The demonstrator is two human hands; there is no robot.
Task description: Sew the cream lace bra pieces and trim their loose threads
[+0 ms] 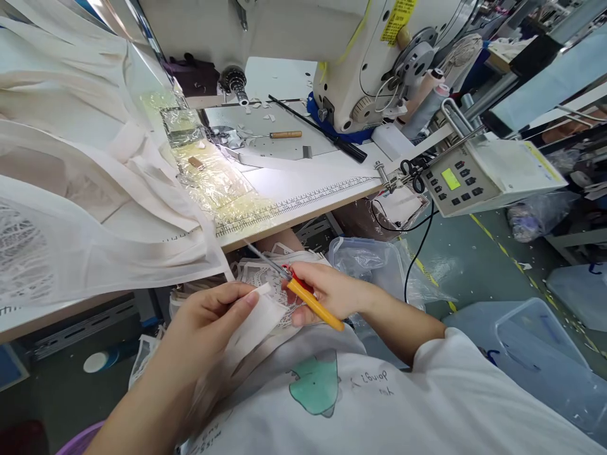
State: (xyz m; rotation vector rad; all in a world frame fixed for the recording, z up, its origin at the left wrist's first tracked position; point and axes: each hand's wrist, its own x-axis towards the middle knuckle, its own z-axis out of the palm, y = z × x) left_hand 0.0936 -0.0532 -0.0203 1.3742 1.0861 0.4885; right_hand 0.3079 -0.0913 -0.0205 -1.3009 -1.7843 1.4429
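My left hand (215, 319) pinches the edge of a white fabric piece (258, 322) between thumb and fingers, over my lap. Close beside it, my right hand (317, 291) is closed around a tool with an orange handle (315, 304), a red part and a thin metal blade (263, 256) pointing up and left; it looks like a pair of scissors. White lace fabric (258, 273) lies beneath and behind both hands. More white garment fabric (156, 262) drapes over the table edge on the left, near my left hand.
A sewing machine (289, 38) stands on the table, with a wooden-handled awl (284, 134) and a black rod (322, 129) on its bed. A ruler strip (303, 201) runs along the front edge. The control box (455, 180) juts out right; plastic bins (535, 335) stand below.
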